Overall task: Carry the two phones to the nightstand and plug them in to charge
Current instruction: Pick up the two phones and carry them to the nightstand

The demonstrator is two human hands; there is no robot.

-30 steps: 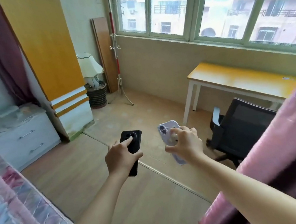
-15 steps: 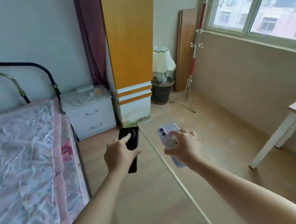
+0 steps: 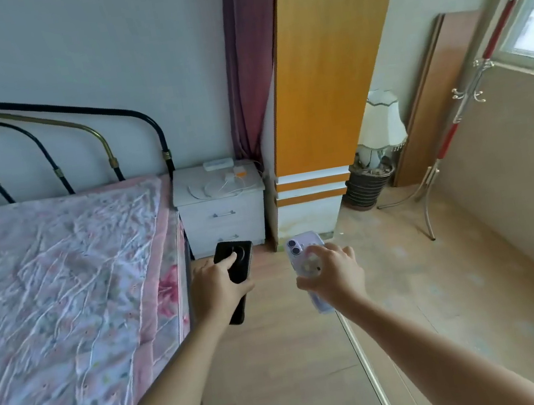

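My left hand [image 3: 218, 291] grips a black phone [image 3: 236, 259], held back-up with its round camera showing. My right hand [image 3: 333, 274] grips a lilac phone [image 3: 300, 247] in a clear case, also back-up. Both are held out in front of me above the wooden floor. Straight ahead stands the white nightstand [image 3: 223, 219] with two drawers, beside the bed. On its top lie white charging cables [image 3: 218, 188], a small orange and white charger [image 3: 237, 173] and a white power strip [image 3: 217, 164].
The bed [image 3: 63, 284] with a pink floral sheet and black metal headboard fills the left. An orange wardrobe [image 3: 321, 90] stands right of the nightstand, with a lamp [image 3: 381, 129] on a dark basket, a coat stand [image 3: 448, 126] and a window wall beyond.
My view has swung left and moved closer: the nightstand now sits straight ahead and nearer, and the desk and chair have left the frame. Both hands still hold their phones the same way.
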